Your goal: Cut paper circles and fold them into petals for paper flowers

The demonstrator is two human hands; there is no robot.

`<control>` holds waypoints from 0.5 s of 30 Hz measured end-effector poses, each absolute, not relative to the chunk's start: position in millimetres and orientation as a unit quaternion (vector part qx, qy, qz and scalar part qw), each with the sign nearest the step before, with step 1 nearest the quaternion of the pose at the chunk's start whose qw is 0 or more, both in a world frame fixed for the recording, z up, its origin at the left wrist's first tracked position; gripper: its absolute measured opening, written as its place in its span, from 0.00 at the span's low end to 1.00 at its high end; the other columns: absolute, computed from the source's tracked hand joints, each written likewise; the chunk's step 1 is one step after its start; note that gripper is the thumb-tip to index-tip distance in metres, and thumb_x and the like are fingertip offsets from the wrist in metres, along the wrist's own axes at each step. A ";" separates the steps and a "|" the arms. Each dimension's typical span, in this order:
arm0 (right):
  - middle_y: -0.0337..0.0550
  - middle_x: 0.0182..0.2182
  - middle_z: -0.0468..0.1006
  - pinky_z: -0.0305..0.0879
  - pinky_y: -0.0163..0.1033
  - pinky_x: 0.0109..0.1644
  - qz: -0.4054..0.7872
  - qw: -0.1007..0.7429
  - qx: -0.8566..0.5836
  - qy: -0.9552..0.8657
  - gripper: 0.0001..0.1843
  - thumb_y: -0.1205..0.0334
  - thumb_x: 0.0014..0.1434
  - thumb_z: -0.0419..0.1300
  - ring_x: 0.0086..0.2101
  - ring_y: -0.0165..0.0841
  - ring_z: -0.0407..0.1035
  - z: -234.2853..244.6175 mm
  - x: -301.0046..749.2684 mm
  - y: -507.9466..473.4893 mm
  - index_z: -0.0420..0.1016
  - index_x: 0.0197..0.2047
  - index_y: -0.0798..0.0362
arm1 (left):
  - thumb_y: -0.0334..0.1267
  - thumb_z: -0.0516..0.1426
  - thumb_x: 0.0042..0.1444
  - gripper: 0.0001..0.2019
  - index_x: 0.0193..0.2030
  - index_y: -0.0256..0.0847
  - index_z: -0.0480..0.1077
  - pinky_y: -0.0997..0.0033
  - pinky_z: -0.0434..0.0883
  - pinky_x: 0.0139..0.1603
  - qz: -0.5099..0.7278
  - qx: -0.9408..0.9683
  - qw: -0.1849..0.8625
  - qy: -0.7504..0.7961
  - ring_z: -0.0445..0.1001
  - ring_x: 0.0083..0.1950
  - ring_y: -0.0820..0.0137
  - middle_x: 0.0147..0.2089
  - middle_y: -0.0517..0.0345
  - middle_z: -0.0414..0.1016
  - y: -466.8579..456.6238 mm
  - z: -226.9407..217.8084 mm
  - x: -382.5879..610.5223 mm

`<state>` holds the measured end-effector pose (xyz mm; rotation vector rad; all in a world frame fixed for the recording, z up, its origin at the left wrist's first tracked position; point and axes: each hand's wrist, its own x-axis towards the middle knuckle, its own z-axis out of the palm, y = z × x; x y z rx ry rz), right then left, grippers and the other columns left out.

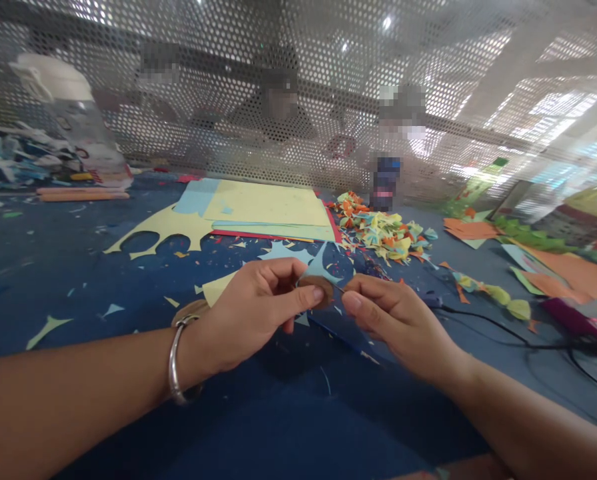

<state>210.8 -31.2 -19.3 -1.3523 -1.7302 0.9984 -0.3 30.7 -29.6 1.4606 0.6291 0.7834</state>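
Note:
My left hand (pixel 258 303) pinches a small brown paper disc (pixel 317 288) between thumb and fingers, just above the dark blue tabletop (pixel 288 427). A silver bangle (pixel 177 360) sits on that wrist. My right hand (pixel 396 317) is closed in a pinch right beside the disc, touching its right edge with the fingertips. A light blue cut-out paper shape (pixel 298 257) lies on the table just behind both hands.
A stack of yellow, light blue and red paper sheets (pixel 268 207) lies behind. A pile of small coloured paper scraps (pixel 386 233) is to the right. A black cable (pixel 503 330), orange paper (pixel 568 273), and a clear jar (pixel 81 127) are about. People sit behind a perforated screen (pixel 328 80).

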 end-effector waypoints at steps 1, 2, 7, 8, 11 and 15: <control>0.31 0.23 0.56 0.44 0.35 0.23 0.377 0.355 -0.523 -0.677 0.22 0.44 0.70 0.55 0.22 0.25 0.48 -18.3 210.2 -31.4 0.68 0.32 0.52 | 0.42 0.64 0.60 0.10 0.33 0.38 0.71 0.81 0.62 0.24 0.341 0.640 0.630 0.280 0.62 0.26 0.80 0.30 0.65 0.68 30.5 -29.4 -0.7; 0.31 0.23 0.56 0.45 0.35 0.24 0.368 0.353 -0.522 -0.684 0.22 0.45 0.70 0.55 0.23 0.25 0.48 -17.4 209.7 -31.6 0.67 0.31 0.52 | 0.42 0.63 0.60 0.10 0.33 0.38 0.71 0.81 0.61 0.23 0.338 0.641 0.628 0.285 0.61 0.26 0.80 0.29 0.65 0.67 30.3 -29.3 -1.0; 0.32 0.23 0.58 0.48 0.35 0.26 0.344 0.345 -0.526 -0.697 0.22 0.45 0.71 0.54 0.23 0.26 0.51 -15.4 207.4 -31.7 0.66 0.30 0.51 | 0.39 0.62 0.60 0.10 0.31 0.38 0.69 0.79 0.57 0.26 0.340 0.637 0.627 0.292 0.55 0.25 0.81 0.28 0.67 0.64 30.2 -28.0 -0.6; 0.32 0.23 0.59 0.49 0.35 0.27 0.341 0.342 -0.528 -0.698 0.22 0.45 0.70 0.54 0.24 0.27 0.51 -15.4 207.2 -31.5 0.67 0.30 0.51 | 0.39 0.62 0.59 0.09 0.31 0.38 0.69 0.79 0.58 0.28 0.343 0.633 0.630 0.290 0.56 0.26 0.80 0.27 0.67 0.64 30.1 -27.9 -0.2; 0.32 0.23 0.59 0.49 0.36 0.27 0.333 0.336 -0.531 -0.703 0.23 0.45 0.70 0.54 0.24 0.27 0.52 -15.5 206.8 -30.7 0.67 0.30 0.52 | 0.38 0.63 0.57 0.10 0.29 0.39 0.67 0.77 0.59 0.32 0.340 0.617 0.649 0.286 0.58 0.29 0.78 0.27 0.66 0.65 30.0 -28.2 0.8; 0.33 0.23 0.59 0.50 0.36 0.27 0.333 0.334 -0.530 -0.705 0.22 0.45 0.70 0.54 0.24 0.27 0.52 -15.2 206.5 -30.1 0.68 0.30 0.52 | 0.40 0.64 0.56 0.11 0.28 0.39 0.68 0.76 0.57 0.31 0.336 0.611 0.653 0.296 0.58 0.29 0.78 0.26 0.66 0.64 30.0 -29.0 0.2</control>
